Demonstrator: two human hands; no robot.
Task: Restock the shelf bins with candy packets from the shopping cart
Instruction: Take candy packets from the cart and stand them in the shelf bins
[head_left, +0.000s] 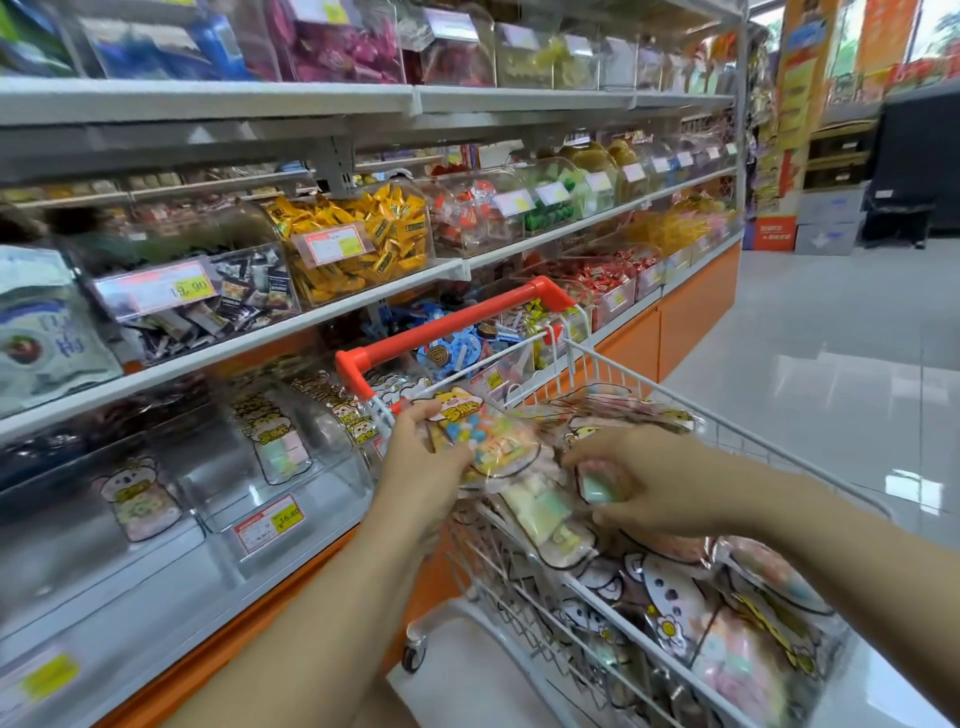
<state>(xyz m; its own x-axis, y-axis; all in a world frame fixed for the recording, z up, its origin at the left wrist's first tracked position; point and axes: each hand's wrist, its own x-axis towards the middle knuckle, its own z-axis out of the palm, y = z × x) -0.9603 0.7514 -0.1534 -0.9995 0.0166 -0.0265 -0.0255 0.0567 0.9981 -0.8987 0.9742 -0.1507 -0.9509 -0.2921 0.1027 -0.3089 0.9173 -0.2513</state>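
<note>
The shopping cart (727, 432) is seen heaped with clear candy packets (670, 597) printed with cartoon animals, right up to its near corner. Above the heap, at the cart's left rim, a multicoloured packet (485, 436) is held by the left grip (421, 462), thumb on top and fingers curled beneath. Just beside it, toward the cart's middle, the right grip (649, 483) is closed round a pale-green packet (597, 488), pinched between curled fingers and thumb. Beyond the hands, the red handle (447, 322) is found at the cart's far end. Left of the cart, on the lower shelf, a clear shelf bin (291, 467) containing matching packets is seen; on the shelf above it, a bin of yellow sweets (363, 239).
</note>
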